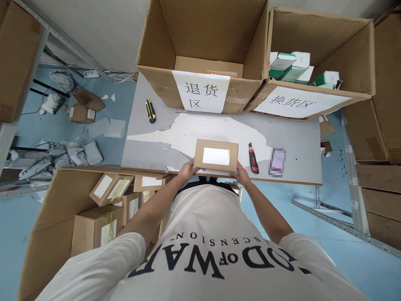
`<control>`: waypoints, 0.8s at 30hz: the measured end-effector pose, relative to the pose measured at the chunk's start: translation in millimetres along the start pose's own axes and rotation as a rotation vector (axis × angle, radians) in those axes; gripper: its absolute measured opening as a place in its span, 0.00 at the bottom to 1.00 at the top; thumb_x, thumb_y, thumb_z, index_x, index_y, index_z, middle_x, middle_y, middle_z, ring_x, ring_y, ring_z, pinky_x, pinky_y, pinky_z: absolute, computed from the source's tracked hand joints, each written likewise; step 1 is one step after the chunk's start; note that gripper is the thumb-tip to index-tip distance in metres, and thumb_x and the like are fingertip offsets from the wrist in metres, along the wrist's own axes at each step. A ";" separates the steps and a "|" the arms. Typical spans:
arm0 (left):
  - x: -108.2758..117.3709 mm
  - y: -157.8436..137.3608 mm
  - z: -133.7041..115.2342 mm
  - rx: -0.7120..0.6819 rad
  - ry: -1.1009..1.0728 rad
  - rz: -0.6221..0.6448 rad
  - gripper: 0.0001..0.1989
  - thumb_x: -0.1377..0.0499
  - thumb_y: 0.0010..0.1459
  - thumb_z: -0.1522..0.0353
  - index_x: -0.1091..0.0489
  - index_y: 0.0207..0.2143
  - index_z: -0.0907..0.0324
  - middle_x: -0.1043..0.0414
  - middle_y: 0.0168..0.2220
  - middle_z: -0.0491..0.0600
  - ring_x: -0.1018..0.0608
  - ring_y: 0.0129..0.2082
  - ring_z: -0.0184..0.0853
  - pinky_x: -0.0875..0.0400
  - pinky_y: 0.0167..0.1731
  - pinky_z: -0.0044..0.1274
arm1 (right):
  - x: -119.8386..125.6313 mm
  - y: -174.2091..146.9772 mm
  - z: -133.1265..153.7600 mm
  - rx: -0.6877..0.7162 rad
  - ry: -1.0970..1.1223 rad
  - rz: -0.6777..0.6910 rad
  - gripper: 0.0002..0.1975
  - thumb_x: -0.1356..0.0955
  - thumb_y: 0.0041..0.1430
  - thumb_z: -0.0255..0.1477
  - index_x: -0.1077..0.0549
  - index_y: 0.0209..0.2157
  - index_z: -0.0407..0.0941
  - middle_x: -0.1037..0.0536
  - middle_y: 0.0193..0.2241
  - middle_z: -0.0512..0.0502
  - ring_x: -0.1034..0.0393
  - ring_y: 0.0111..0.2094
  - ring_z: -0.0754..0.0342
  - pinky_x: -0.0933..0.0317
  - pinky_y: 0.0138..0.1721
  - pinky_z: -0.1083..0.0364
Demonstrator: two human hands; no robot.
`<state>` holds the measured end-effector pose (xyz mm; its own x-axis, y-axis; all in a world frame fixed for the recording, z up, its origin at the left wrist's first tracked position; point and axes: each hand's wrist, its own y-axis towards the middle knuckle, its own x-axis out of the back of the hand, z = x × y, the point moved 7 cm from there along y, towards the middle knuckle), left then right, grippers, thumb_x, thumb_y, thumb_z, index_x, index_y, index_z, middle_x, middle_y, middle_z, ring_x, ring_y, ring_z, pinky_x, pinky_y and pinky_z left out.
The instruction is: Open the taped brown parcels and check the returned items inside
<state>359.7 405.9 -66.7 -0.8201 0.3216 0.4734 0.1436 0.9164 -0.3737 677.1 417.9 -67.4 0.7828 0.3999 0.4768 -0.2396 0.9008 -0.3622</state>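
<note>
A small brown cardboard box [216, 165] with a white label on top sits at the table's front edge, between my two hands. My left hand [188, 170] grips its left front corner, fingers partly tucked under it. On the opposite side, my right hand [241, 173] holds the right front corner. To the right of the box lies a red and black utility knife [254, 159]. A yellow and black utility knife [151, 111] rests farther back on the left. Beside the red knife is a blurred-out purplish object [277, 162].
Two large open cartons stand at the back: the left carton [156, 83] holds a flat brown box, the right carton [360, 90] several green and white boxes. A big carton [59, 196] with labelled parcels is below left. Grey bags [72, 156] litter the floor. Shelving flanks both sides.
</note>
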 end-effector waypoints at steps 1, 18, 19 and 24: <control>-1.9 -0.1 -2.3 0.005 0.002 -0.005 0.25 0.41 0.55 0.63 0.31 0.55 0.59 0.26 0.52 0.53 0.27 0.54 0.47 0.36 0.56 0.34 | -2.9 0.7 3.2 -0.002 -0.003 -0.003 0.38 0.31 0.50 0.32 0.42 0.63 0.50 0.36 0.62 0.45 0.43 0.62 0.42 0.49 0.62 0.42; 54.5 7.7 -77.0 0.002 0.136 -0.272 0.28 0.51 0.59 0.51 0.23 0.37 0.65 0.32 0.21 0.45 0.34 0.23 0.30 0.41 0.27 0.21 | 51.7 24.6 85.8 0.019 0.091 -0.131 0.27 0.40 0.58 0.52 0.25 0.35 0.43 0.23 0.33 0.44 0.30 0.38 0.47 0.38 0.43 0.52; 57.9 10.2 -80.7 0.015 0.158 -0.294 0.28 0.51 0.58 0.50 0.23 0.33 0.65 0.35 0.19 0.45 0.36 0.22 0.29 0.43 0.26 0.21 | 54.5 27.3 86.5 -0.015 0.044 -0.138 0.28 0.41 0.58 0.54 0.25 0.32 0.43 0.24 0.28 0.45 0.31 0.34 0.48 0.38 0.39 0.53; 65.7 22.7 -83.0 0.071 0.220 -0.306 0.30 0.51 0.57 0.48 0.28 0.19 0.62 0.45 0.15 0.44 0.41 0.21 0.29 0.49 0.23 0.23 | 53.0 36.9 83.0 -0.118 -0.051 -0.096 0.32 0.42 0.54 0.59 0.31 0.20 0.44 0.32 0.18 0.49 0.38 0.25 0.53 0.43 0.30 0.55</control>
<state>355.0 467.7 22.1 -0.6795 0.0867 0.7285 -0.1343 0.9615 -0.2397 662.1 486.4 11.0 0.7678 0.3239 0.5527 -0.0937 0.9102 -0.4034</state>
